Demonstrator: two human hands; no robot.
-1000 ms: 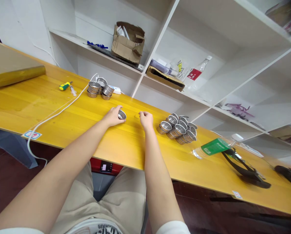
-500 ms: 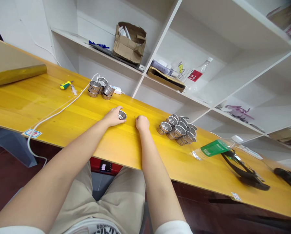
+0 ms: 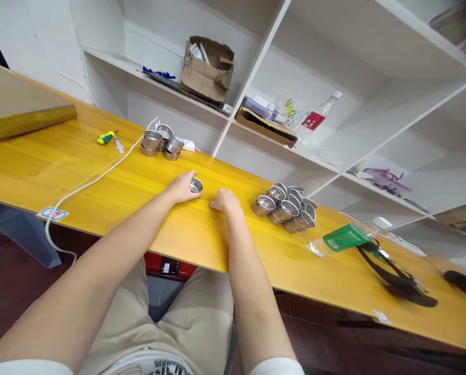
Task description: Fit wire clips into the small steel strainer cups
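On the table, my left hand [image 3: 183, 188] curls around a small perforated metal strainer cup [image 3: 196, 185], thumb on its near side and fingers on the far side. The cup's round mouth tilts toward me. Just to the right, my right hand [image 3: 225, 200] is closed in a pinch low over the wood, apart from the cup. Whatever lies between its fingertips is too small to make out. A cluster of similar strainer cups [image 3: 288, 209] stands to the right, stacked and leaning. Several more cups [image 3: 153, 137] are piled at the back left.
A white cable [image 3: 96, 179] crosses the yellow table [image 3: 201, 234] on the left, near a screwdriver [image 3: 106, 137] and a cardboard box [image 3: 25, 107]. A green-labelled bottle [image 3: 345, 237] and a black strap [image 3: 392, 278] lie to the right. White shelving [image 3: 256, 57] rises behind.
My right hand has shifted slightly left and turned, its fingertips now pointing toward the cup. A thin dark sliver that showed at its fingertips is hard to see now. My left hand stays put.
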